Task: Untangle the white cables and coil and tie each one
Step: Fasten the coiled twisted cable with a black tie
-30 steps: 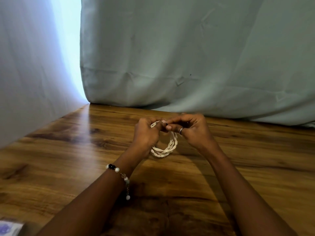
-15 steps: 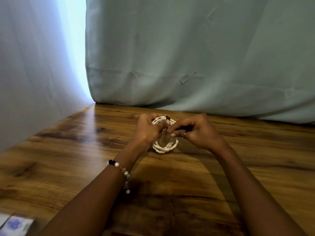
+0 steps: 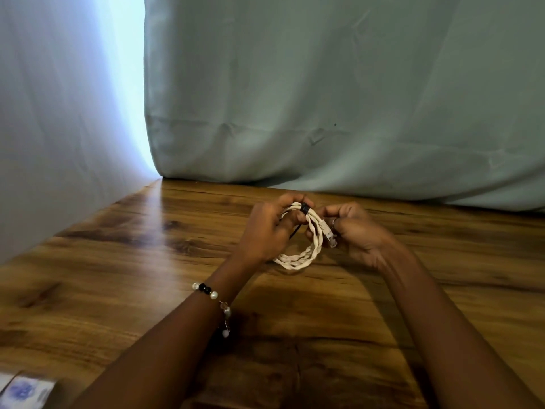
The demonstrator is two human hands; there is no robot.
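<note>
A white twisted cable (image 3: 306, 252) is wound into a small coil that I hold upright over the wooden table (image 3: 147, 276). A black tie (image 3: 304, 208) wraps the top of the coil, and its loose tail sticks out by my left palm. My left hand (image 3: 267, 231) grips the coil's left side at the tie. My right hand (image 3: 356, 231) holds the coil's right side, where a clear plug end (image 3: 331, 239) lies against its fingers.
A pale green curtain (image 3: 324, 98) hangs along the table's far edge, and a white cloth (image 3: 59, 113) runs down the left side. A blue-and-white box (image 3: 23, 389) sits at the near left corner.
The coil has turned more toward me, so the black tie and the plug end now show. My right hand has drawn slightly to the right of the tie.
</note>
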